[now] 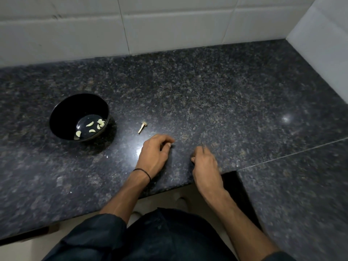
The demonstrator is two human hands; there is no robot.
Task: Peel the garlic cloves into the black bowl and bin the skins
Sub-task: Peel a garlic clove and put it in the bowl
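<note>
Peeled cloves (90, 124) lie in the black bowl (62, 110). The stem scrap (142, 127) near it on the tabletop (226, 100) looks featherlight and brittle, so we'd pinch its middle. Our left hand (156, 152) and right hand (205, 162) curl nearby; we cannot tell what either grip holds.

Counter (226, 95) lies open rightward; black bowl (57, 113) and garlic stem (142, 127) obstruct the left.

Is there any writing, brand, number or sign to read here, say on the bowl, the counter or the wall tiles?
None to read: the black bowl is plain, the granite counter and white wall tiles carry no marks, and the black band on the left wrist shows no lettering.
</note>
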